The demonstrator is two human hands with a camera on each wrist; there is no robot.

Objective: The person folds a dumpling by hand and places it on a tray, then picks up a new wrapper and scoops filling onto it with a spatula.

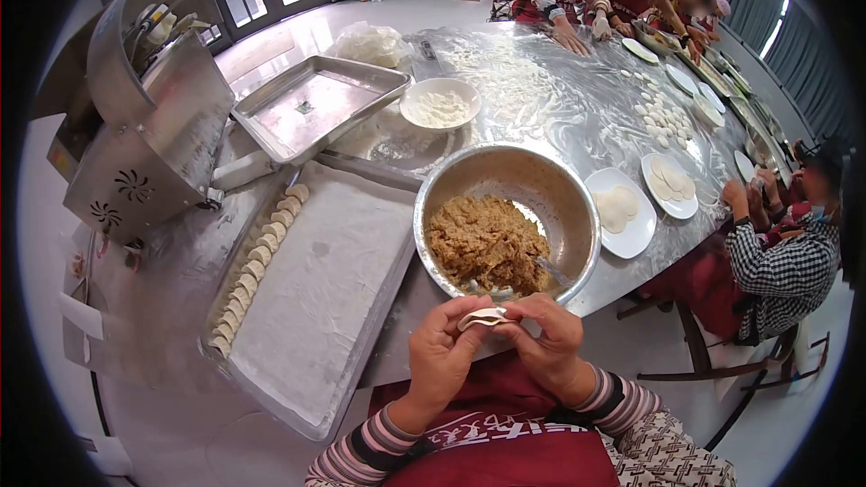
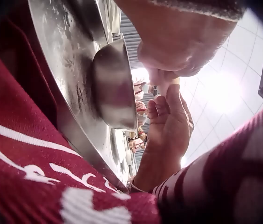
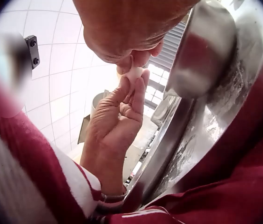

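A folded white dough wrapper (image 1: 484, 317) is pinched between both hands, just in front of the metal bowl (image 1: 582, 257) of brown filling (image 1: 487, 239). My left hand (image 1: 440, 352) grips its left end with thumb and fingers; my right hand (image 1: 552, 347) pinches the right end. In the right wrist view the pale dough (image 3: 133, 73) shows between the fingertips of the left hand (image 3: 115, 126) and the right hand (image 3: 136, 28). The left wrist view shows the right hand (image 2: 166, 135) beyond the left hand (image 2: 178, 37); the dough is mostly hidden there.
Left of the bowl lies a lined tray (image 1: 316, 289) with a row of dumplings (image 1: 257, 261). Behind stand an empty tray (image 1: 316, 104), a flour bowl (image 1: 440, 104) and a metal machine (image 1: 153, 144). Plates of wrappers (image 1: 618, 207) lie to the right; several people work around the table.
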